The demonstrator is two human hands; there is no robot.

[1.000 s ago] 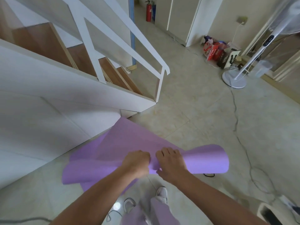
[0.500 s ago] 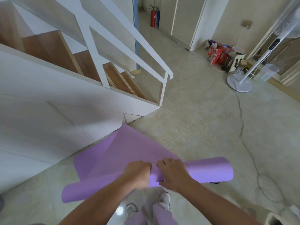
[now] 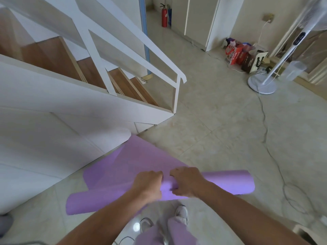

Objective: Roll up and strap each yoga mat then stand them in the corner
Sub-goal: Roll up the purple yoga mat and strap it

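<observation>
**PURPLE MAT HALF ROLLED BESIDE STAIRCASE**

A person stood just off the white staircase (image 3: pixel 74 103) w/ a purple yoga mat (image 3: pixel 226 182) partly rolled in both hands. The rolled part lay crosswise in front of the body, on the side away from the staircase, raised above the person's white shoes (image 3: pixel 181 212). The left hand (image 3: pixel 147 185) & right hand (image 3: pixel 187 182) sat side by side at the roll's middle w/ a narrow gap btwn them. Fingers of both curled over the top, clamped on the mat.

The loose sheet ran from the roll toward the staircase. Its far corner reached the foot of the white side panel near the bottom step; whether it touched the panel couldn't be told. The roll's left end pointed along that side panel, & its right end pointed out over the open tiled floor (image 3: pixel 203 131).

Past the end of the staircase's handrail (image 3: pixel 159 55), a red fire extinguisher (image 3: pixel 164 15) stood in the far passage. Well away from the staircase, across the floor, a white pedestal fan (image 3: pixel 262 84) stood by a cluster of shopping bags (image 3: pixel 236 53). A thin cable (image 3: pixel 265 128) trailed from the fan's base over the tiles.
</observation>
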